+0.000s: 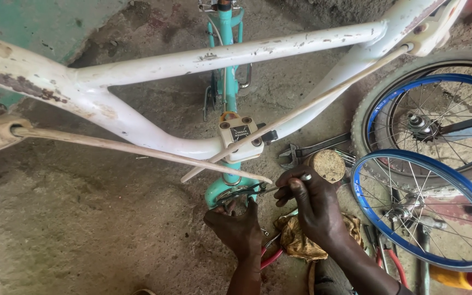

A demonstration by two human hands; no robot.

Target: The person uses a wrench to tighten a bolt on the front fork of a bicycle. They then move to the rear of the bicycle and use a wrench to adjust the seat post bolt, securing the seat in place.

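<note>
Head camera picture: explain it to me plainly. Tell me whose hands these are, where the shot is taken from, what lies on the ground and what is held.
The one picture comes from a camera worn on a person's head, looking down at their own bare hands. The right hand holds a thin metal tool against the bottom of a turquoise bicycle frame. The left hand steadies that same spot from below. A white bicycle frame crosses above. On the concrete floor lie a spanner, a dirty rag, red-handled pliers and blue-rimmed wheels.
</note>
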